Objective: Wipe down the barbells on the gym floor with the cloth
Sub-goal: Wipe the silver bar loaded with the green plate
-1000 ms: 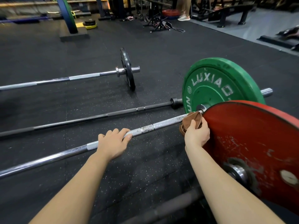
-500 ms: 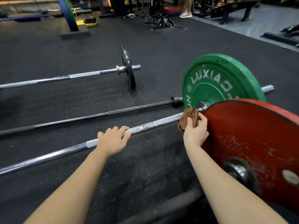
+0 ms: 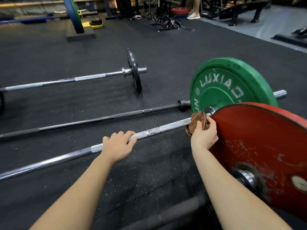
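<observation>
Barely moved since a moment ago: right hand (image 3: 203, 138) and cloth (image 3: 197, 121), still up at the plate end of the near bar, maybe a tiny bit closer to the green plate. Same spot for the left hand (image 3: 117, 146) too.

Pinching the brown cloth between right thumb and fingers, bunched up around the shiny barbell (image 3: 166, 128), just beside its collar. Curled over that same bar with the left hand, fingers on top, a little way down from the cloth, next to a rusty-looking patch.

Right beside the right hand, big red plate (image 3: 257, 146), all scratched, on another bar closer in. Just behind the cloth, green plate (image 3: 224, 90) with white letters, on the shiny barbell. Farther out, thin dark barbell (image 3: 83, 122) lying flat on the black speckled floor (image 3: 149, 171). Past that, silver barbell (image 3: 83, 78) with one small black plate (image 3: 134, 70) standing up. Way at the back, racks, benches and somebody's shoes (image 3: 193, 15).
</observation>
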A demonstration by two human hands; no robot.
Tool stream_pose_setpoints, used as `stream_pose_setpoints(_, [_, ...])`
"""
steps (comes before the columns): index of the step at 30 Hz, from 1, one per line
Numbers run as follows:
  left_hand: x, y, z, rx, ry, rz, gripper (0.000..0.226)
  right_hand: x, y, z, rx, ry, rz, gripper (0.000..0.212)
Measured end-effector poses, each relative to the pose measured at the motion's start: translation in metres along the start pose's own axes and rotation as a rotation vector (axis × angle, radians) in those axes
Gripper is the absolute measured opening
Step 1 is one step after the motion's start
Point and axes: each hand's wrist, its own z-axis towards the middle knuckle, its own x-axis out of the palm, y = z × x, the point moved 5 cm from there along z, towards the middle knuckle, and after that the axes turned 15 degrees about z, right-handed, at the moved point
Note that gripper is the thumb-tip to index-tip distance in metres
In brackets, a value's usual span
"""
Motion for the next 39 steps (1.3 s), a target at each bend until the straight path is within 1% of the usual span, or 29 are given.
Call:
stream_pose_setpoints(5, [0.0, 0.0, -0.002, -0.004, 0.006, -0.003, 0.041, -0.002, 0.0, -0.018, -0.034, 0.124, -0.086, 0.035])
stream_pose_setpoints(9, [-0.001, 0.0, -0.001, -0.006, 0.009, -0.006, 0.041, 0.007, 0.004, -0.049, -0.063, 0.227, -0.083, 0.034])
stream_pose_setpoints(12, [-0.001, 0.001, -0.001, -0.005, 0.015, -0.009, 0.041, 0.008, 0.005, -0.041, -0.13, 0.218, -0.052, 0.034])
stream_pose_setpoints(15, [-0.001, 0.0, -0.001, 0.0, 0.015, -0.009, 0.041, 0.002, 0.0, -0.018, -0.051, 0.114, -0.027, 0.034])
stream_pose_setpoints(17, [-0.001, 0.0, -0.001, 0.0, 0.012, 0.005, 0.041, 0.004, -0.004, -0.015, -0.02, 0.122, -0.049, 0.035])
stream_pose_setpoints(20, [0.0, -0.001, -0.002, -0.002, 0.007, 0.015, 0.041, 0.011, -0.009, -0.026, -0.01, 0.196, -0.115, 0.033])
stream_pose_setpoints(24, [0.0, -0.001, -0.001, -0.001, 0.015, 0.014, 0.042, 0.02, -0.003, -0.059, -0.142, 0.355, -0.143, 0.028])
stream_pose_setpoints(26, [-0.001, -0.001, 0.0, -0.004, 0.016, 0.012, 0.042, 0.027, -0.003, -0.077, -0.166, 0.432, -0.143, 0.027])
stream_pose_setpoints(27, [-0.001, 0.0, 0.0, -0.004, 0.019, 0.013, 0.042, 0.029, -0.004, -0.083, -0.162, 0.444, -0.13, 0.027])
stream_pose_setpoints(29, [0.0, -0.001, 0.0, -0.006, 0.025, 0.017, 0.042, 0.032, -0.001, -0.08, -0.143, 0.405, -0.102, 0.027])
stream_pose_setpoints(34, [0.0, -0.001, -0.002, -0.004, 0.018, 0.02, 0.042, 0.02, 0.002, -0.032, -0.13, 0.204, -0.128, 0.02])
stream_pose_setpoints(36, [-0.001, -0.001, -0.003, -0.004, 0.012, 0.019, 0.041, 0.018, -0.001, -0.023, -0.133, 0.201, -0.167, 0.018])
stream_pose_setpoints(39, [-0.002, -0.002, -0.004, -0.004, 0.014, 0.022, 0.042, 0.022, -0.004, -0.035, -0.178, 0.281, -0.239, 0.016])
